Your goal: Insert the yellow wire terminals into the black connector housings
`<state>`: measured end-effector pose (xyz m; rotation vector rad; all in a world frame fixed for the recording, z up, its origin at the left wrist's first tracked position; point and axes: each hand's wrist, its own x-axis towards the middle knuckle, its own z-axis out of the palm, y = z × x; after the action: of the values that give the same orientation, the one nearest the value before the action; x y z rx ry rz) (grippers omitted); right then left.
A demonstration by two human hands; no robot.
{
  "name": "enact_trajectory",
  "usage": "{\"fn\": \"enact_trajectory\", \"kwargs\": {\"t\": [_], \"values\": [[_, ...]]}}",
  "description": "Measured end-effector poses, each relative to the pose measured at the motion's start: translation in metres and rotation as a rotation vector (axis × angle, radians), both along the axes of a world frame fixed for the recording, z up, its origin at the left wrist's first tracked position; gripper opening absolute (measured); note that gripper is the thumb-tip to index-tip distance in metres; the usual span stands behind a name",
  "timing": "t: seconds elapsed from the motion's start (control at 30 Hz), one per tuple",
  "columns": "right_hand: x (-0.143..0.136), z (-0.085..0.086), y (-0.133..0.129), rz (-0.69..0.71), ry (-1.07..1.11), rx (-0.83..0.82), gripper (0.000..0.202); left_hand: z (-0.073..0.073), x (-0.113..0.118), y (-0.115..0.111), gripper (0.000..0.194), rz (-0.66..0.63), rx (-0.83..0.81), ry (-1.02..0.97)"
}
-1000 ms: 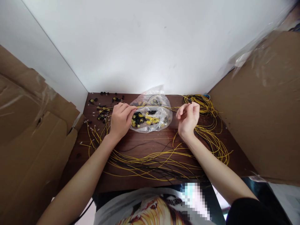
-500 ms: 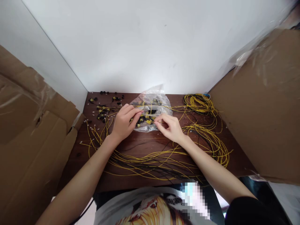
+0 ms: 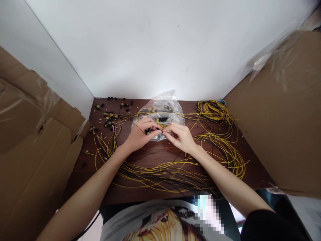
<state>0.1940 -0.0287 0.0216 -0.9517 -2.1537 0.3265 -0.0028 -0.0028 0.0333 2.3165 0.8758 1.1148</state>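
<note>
Over a clear plastic bag [image 3: 173,100], my two hands meet with the fingertips almost touching. My left hand [image 3: 141,135] pinches what looks like a thin black wire, its tip mostly hidden by the fingers. A small black part, largely covered now, sits in the pinch of my right hand [image 3: 182,136]. Thin yellow and black wires run around and behind both hands. On the bag, just beyond my fingers, lie several small yellow-and-black parts [image 3: 148,131].
Bundled yellow wires [image 3: 150,167] curve across the front of the brown table [image 3: 155,155]. A coil of yellow wire [image 3: 213,110] lies at the back right, small yellow-and-black parts [image 3: 110,117] at the back left. Cardboard [image 3: 283,117] walls both sides; a white panel [image 3: 150,50] stands behind.
My left hand has moved right and slightly nearer to me, bringing its fingertips against those of my right hand. The right hand has barely moved.
</note>
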Motion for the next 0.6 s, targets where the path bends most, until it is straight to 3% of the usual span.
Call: {"fn": "enact_trajectory", "kwargs": {"t": [0.43,0.6], "values": [[0.0092,0.0012,0.006,-0.18,0.029,0.012,0.011,0.0023,0.001,-0.0005,0.009,0.023,-0.096,-0.133],[0.0068,0.0006,0.0053,-0.131,0.014,0.008,0.008,-0.0027,0.0018,0.0005,0.009,0.034,-0.096,-0.137]]}}
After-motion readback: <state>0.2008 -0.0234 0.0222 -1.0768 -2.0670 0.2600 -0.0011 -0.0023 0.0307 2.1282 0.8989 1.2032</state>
